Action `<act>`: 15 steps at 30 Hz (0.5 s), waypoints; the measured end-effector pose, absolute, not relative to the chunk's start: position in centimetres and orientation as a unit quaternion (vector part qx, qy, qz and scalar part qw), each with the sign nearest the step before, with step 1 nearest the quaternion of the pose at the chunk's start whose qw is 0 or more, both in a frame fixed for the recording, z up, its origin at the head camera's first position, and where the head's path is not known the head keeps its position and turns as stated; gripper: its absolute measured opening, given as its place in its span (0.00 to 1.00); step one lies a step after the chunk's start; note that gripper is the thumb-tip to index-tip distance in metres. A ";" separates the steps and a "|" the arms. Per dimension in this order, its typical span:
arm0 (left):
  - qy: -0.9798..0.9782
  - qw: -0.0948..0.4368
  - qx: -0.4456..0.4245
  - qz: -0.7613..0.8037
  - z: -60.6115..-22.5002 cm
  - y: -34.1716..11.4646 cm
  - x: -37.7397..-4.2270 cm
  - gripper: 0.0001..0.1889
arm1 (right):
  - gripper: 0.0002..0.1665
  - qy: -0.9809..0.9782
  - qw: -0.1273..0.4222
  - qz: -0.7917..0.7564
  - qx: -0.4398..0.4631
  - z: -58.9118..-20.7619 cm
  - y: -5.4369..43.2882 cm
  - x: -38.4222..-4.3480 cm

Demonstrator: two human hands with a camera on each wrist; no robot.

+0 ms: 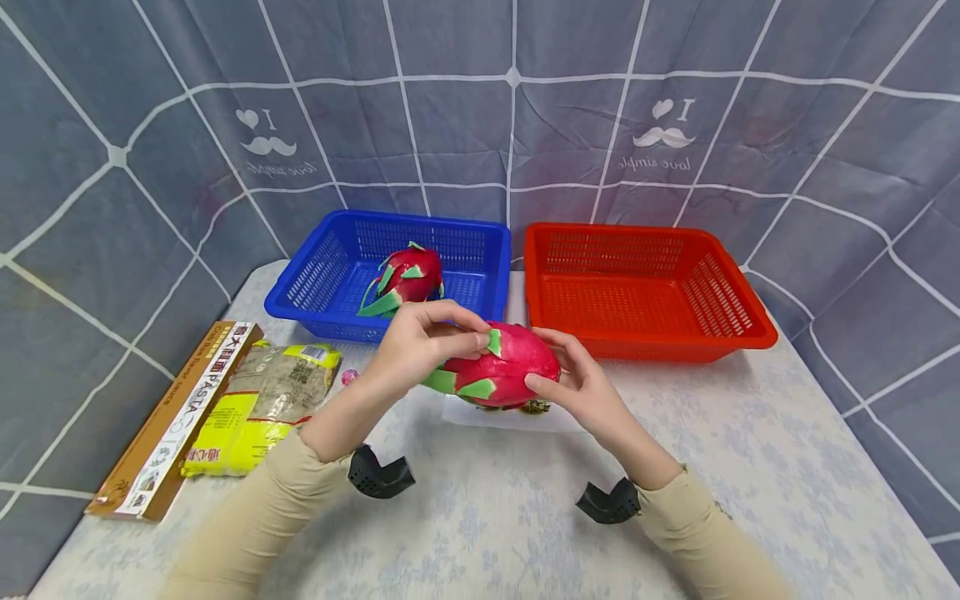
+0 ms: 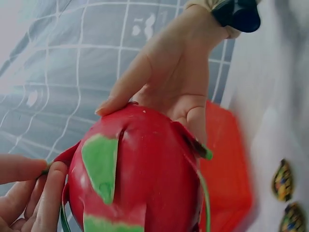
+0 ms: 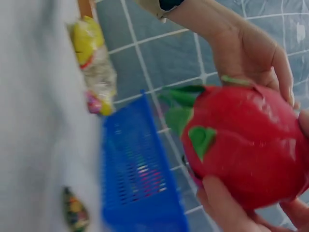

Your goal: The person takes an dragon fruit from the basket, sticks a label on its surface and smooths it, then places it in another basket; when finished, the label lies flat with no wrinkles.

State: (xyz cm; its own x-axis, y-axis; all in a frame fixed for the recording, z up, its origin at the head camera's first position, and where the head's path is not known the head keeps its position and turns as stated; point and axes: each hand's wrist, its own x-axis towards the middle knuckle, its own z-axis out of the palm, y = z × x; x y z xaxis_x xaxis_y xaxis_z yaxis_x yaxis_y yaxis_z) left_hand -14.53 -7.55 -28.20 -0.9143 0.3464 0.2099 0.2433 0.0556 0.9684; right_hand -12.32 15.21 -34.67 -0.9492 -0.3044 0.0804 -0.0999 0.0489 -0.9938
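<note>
A pasta box (image 1: 172, 417) and yellow packet (image 1: 258, 406) lay at the counter's (image 1: 750, 467) left; the left hand (image 1: 416, 350) and right hand (image 1: 573, 383) both gripped a dragon fruit (image 1: 502, 367) above it, before the blue basket (image 1: 330, 267) and red basket (image 1: 645, 283).

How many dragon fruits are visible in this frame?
2. One dragon fruit is held between the left hand and the right hand above the table; the other dragon fruit lies in the blue basket.
</note>
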 end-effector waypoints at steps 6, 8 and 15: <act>0.749 0.031 0.237 0.618 -31.7 -6.2 -12.3 0.05 | 0.35 0.689 0.134 -0.691 -0.173 -37.4 17.4 -10.4; 0.743 0.044 0.238 0.624 -32.9 -5.9 -11.7 0.05 | 0.34 0.680 0.152 -0.693 -0.185 -38.4 18.0 -9.8; 0.732 0.094 0.248 0.627 -36.6 -5.1 -10.0 0.04 | 0.30 0.668 0.218 -0.677 -0.218 -41.5 19.6 -8.3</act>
State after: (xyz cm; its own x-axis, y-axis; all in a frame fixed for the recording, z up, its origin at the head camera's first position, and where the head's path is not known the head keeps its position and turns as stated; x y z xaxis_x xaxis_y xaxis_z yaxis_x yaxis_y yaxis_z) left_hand -9.96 -5.13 -36.63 -0.8598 0.4802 0.1734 0.2451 0.0901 0.9653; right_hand -8.34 19.59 -41.49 -0.8098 -0.5867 0.0052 0.0029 -0.0129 -0.9999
